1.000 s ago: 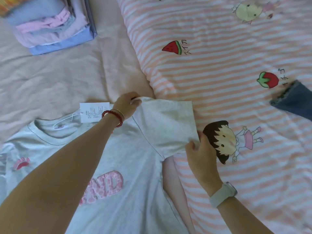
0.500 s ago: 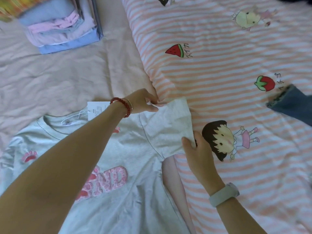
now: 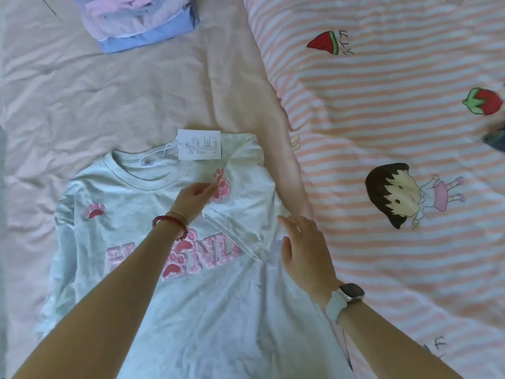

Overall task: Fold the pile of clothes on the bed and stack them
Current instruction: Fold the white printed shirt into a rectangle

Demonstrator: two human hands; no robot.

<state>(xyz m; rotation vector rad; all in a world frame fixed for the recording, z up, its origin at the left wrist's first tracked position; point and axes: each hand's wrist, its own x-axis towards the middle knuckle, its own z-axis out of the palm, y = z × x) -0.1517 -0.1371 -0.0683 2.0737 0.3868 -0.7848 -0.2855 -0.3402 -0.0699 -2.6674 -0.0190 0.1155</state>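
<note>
A pale grey T-shirt with pink paw prints and pink lettering lies face up on the bed, a white hang tag at its collar. Its right sleeve is folded inward over the chest. My left hand, with a red bead bracelet at the wrist, lies flat on the folded sleeve near a paw print. My right hand, with a white watch at the wrist, hovers with straight fingers at the shirt's right edge and holds nothing. A stack of folded clothes sits at the top left.
A pink sheet covers the bed's left part. A pink-striped quilt with cartoon prints fills the right side. A bit of blue denim shows at the right edge.
Both hands carried the right sleeve from its spread position inward onto the shirt's chest. My right hand let go of the sleeve hem. The view shifted left and down.
</note>
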